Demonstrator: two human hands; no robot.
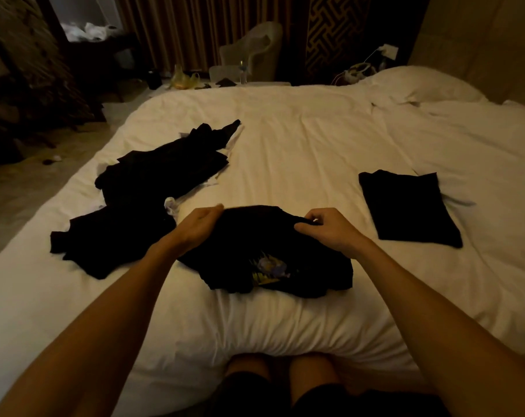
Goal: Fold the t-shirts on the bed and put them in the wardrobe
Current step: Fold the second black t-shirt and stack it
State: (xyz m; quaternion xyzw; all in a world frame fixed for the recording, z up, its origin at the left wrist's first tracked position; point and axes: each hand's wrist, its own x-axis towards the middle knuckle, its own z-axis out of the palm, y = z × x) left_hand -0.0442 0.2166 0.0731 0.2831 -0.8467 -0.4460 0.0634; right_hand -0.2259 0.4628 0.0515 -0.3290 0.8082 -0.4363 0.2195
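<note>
Dim floor lies left of the white bed. On the bed's left is a heap of black t-shirts. At its near middle the left grip and right grip pinch a printed black t-shirt by its far edge. On the bed's right is a folded black t-shirt, and at its far right corner a pillow.

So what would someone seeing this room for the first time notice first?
Both hands first: the left hand and right hand grip the far edge of a black printed t-shirt in the middle of the white bed. To its right lies a neatly folded black t-shirt; to its left sprawls a pile of unfolded dark shirts.
</note>
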